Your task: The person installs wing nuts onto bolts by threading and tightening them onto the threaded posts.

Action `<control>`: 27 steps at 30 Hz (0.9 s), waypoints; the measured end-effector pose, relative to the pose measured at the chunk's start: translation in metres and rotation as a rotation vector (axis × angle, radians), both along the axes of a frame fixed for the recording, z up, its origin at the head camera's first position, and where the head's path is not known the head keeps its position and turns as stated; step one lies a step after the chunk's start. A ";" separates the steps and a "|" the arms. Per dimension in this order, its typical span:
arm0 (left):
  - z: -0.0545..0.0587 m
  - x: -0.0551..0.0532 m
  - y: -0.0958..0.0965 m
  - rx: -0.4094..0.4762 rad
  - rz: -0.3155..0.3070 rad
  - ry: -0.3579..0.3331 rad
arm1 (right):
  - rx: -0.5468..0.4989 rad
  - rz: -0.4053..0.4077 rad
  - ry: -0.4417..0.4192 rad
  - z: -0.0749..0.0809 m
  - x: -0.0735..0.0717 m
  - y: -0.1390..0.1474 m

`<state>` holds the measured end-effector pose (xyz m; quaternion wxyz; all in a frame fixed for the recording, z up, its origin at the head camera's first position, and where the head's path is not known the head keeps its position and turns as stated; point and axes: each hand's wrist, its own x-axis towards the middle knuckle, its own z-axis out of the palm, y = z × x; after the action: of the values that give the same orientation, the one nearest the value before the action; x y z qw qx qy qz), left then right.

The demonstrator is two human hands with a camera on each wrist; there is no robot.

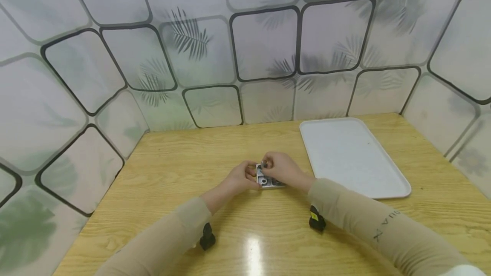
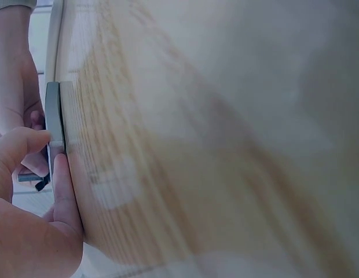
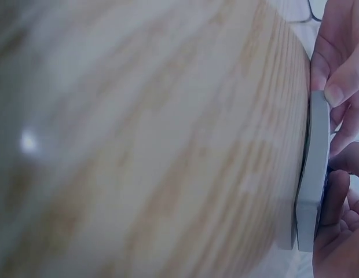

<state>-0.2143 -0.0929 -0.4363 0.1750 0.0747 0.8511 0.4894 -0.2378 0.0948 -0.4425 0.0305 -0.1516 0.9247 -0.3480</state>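
A small silver-grey rectangular plate (image 1: 264, 181) with raised or recessed parts, one of them ring-shaped, lies at the middle of the table. My left hand (image 1: 241, 177) grips its left side, thumb at the near corner and fingers by the far one. In the left wrist view the thumb and a finger pinch the plate's edge (image 2: 54, 113). Over the plate, my right hand (image 1: 283, 168) pinches a small metal piece (image 1: 263, 164) near the far left corner. From the left wrist, a thin grey rod (image 2: 30, 178) with a dark bit beside it shows there. The right hand hides the plate's right part.
A white tray (image 1: 349, 156) lies on the wooden table (image 1: 192, 152) to the right, close to the right forearm. Patterned curtain (image 1: 264, 46) stands behind the table and along both sides. A black wrist device (image 1: 316, 219) hangs under the right sleeve, another (image 1: 207, 237) under the left.
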 end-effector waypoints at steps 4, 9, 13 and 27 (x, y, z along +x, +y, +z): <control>-0.001 0.000 -0.001 0.000 -0.013 0.011 | 0.023 -0.016 0.010 0.000 0.001 -0.002; -0.001 0.001 -0.001 -0.005 -0.023 0.020 | 0.047 -0.040 0.020 0.003 0.005 -0.005; 0.000 0.001 -0.001 0.002 -0.019 0.013 | 0.090 -0.060 0.047 0.002 0.006 -0.009; -0.003 0.000 -0.001 0.006 -0.016 0.020 | 0.166 -0.102 0.078 0.006 0.012 -0.018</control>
<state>-0.2139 -0.0939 -0.4392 0.1701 0.0866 0.8507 0.4897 -0.2260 0.0768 -0.4362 -0.0106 -0.1145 0.9573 -0.2652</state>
